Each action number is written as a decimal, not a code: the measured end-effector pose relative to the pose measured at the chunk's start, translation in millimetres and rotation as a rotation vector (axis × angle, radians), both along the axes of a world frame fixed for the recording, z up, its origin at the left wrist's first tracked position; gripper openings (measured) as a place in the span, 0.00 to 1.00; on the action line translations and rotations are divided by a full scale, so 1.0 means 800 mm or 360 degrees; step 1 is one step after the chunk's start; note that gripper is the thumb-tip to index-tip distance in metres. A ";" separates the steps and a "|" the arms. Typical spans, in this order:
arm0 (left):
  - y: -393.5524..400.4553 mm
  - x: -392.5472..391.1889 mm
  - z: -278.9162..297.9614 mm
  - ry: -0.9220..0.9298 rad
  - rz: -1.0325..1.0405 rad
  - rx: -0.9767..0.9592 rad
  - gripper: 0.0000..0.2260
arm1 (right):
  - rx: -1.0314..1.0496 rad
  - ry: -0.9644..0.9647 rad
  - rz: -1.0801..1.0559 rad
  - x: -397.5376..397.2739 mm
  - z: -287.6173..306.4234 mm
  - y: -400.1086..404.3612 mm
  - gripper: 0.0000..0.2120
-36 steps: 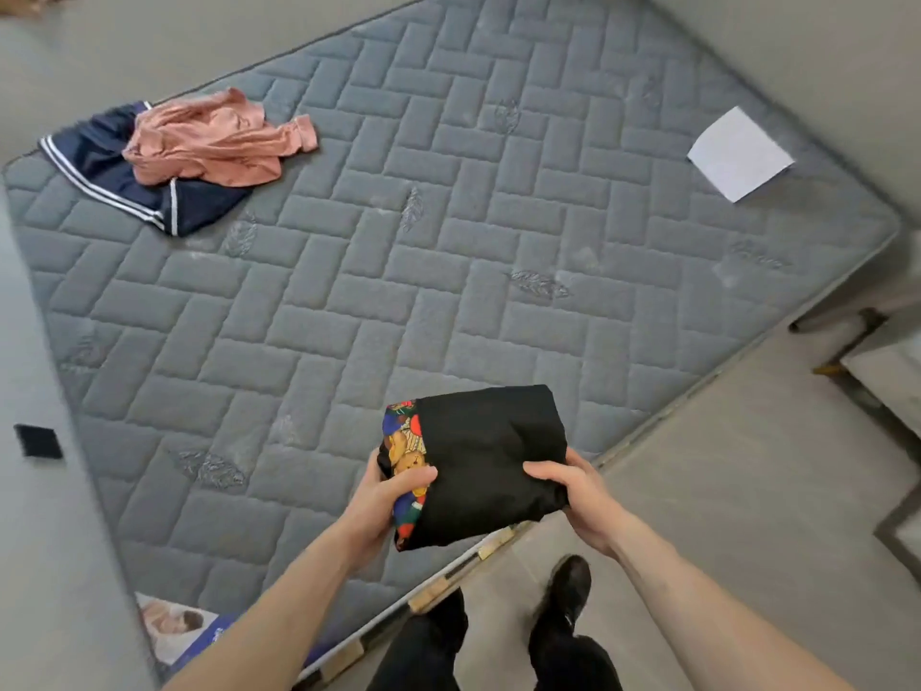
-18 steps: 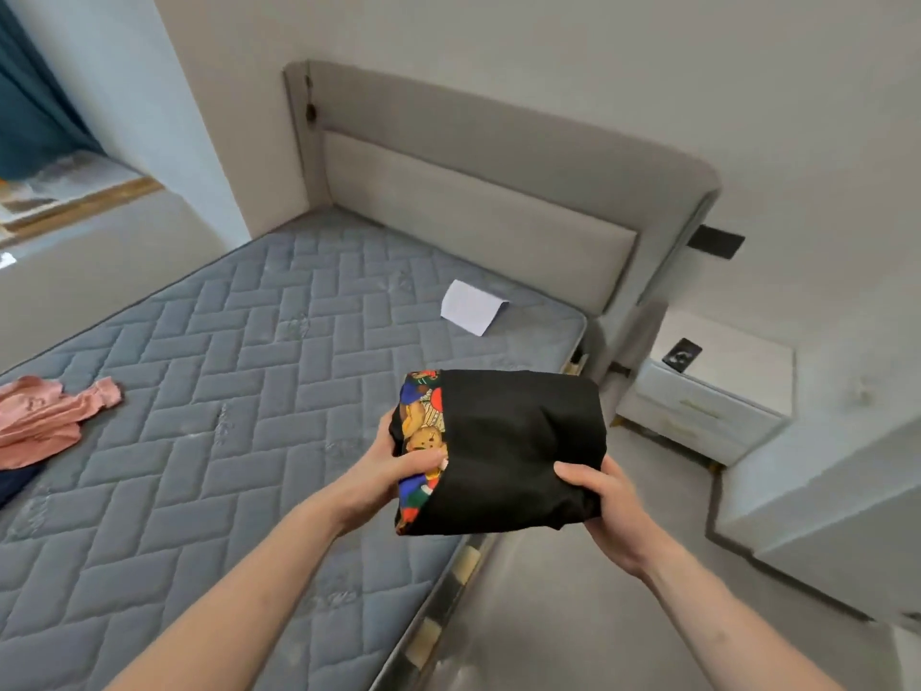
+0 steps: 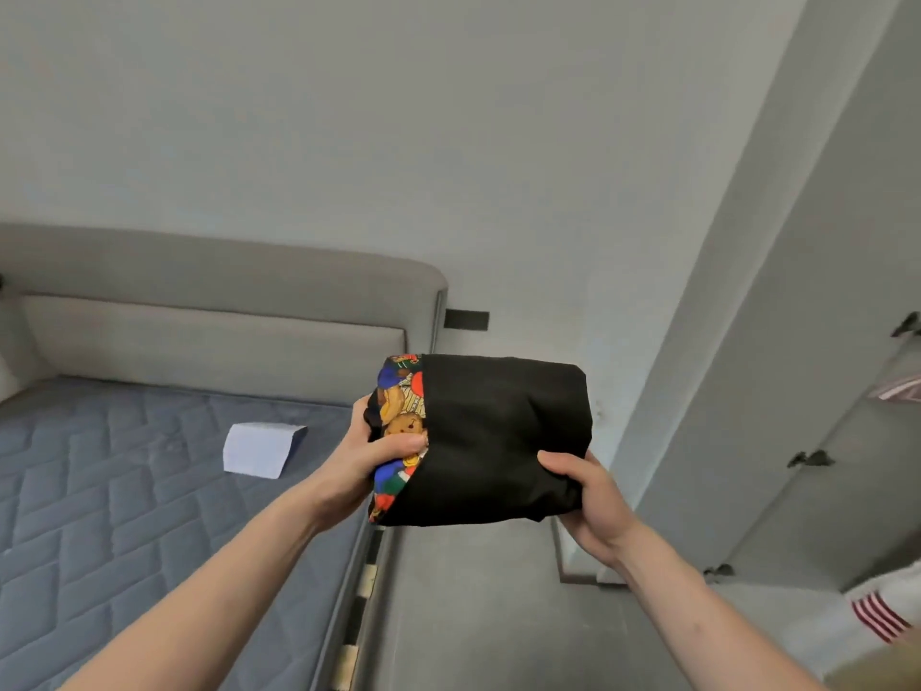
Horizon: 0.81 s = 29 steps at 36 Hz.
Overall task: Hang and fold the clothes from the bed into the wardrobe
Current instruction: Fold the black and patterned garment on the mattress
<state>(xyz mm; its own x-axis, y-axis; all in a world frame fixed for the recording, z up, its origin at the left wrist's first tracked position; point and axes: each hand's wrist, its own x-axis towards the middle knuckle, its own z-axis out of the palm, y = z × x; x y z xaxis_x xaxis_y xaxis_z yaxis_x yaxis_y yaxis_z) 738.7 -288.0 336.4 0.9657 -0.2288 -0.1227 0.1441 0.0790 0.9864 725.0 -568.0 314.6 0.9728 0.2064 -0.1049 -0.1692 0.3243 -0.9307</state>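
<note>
Head view. I hold one folded black garment (image 3: 498, 441) in the air between both hands, just past the edge of the bed (image 3: 124, 516) and above the floor (image 3: 463, 615). My left hand (image 3: 371, 463) grips the left end, thumb curled over the colourful printed lining that shows at that end, fingers wrapped underneath. My right hand (image 3: 590, 496) clasps the lower right corner, thumb on top and fingers below. Judgement: a grip at each end keeps the folds from falling open while the bundle is carried, and the bundle is held level for the same reason.

The wardrobe (image 3: 847, 391) stands at the right edge of the view, with its door open. The garment is near it but not yet inside. Judgement: the folding step for this item is complete; the step in hand is the carry to a shelf. The next move calls for sliding the bundle in flat, and releasing only once it is supported, or the fold may slump.

Count, as visible:
- Folded black garment: one, in my hands.
- Hands: two, both gripping the garment.
- White sheet of paper (image 3: 261, 448): one, lying on the mattress near the headboard (image 3: 214, 311).
- Items at the wardrobe side: one white cloth with red stripes (image 3: 879, 610) low at the right, and a pinkish edge (image 3: 899, 391) higher up; what each is I cannot tell.
- Dark wall plate (image 3: 466, 319): one, beside the headboard.
</note>
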 end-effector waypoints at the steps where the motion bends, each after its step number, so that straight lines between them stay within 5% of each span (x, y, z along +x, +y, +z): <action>1: -0.015 0.018 0.005 -0.0005 -0.0039 0.0006 0.42 | -0.0002 -0.0017 -0.0036 0.008 0.004 -0.013 0.36; 13: -0.182 0.221 0.063 -0.0032 -0.0424 -0.0071 0.40 | -0.0089 -0.0195 -0.0659 0.107 0.060 -0.144 0.35; 18: -0.274 0.284 0.102 -0.0075 -0.0714 -0.0028 0.48 | -0.0128 -0.0236 -0.0946 0.119 0.089 -0.209 0.31; 26: -0.449 0.333 0.172 -0.0139 -0.1019 -0.0097 0.40 | -0.0204 -0.0324 -0.1402 0.117 0.158 -0.333 0.37; 29: -0.515 0.341 0.198 -0.0201 -0.1130 -0.0138 0.37 | -0.0231 -0.0392 -0.1505 0.115 0.183 -0.384 0.32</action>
<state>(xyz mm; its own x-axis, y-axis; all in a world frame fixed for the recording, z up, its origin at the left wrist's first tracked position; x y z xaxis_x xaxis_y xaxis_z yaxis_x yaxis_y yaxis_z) 1011.5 -700.1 494.6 0.5864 -0.8096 0.0266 0.0753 0.0872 0.9933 816.9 -875.2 461.1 0.7285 -0.6662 0.1600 0.3048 0.1061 -0.9465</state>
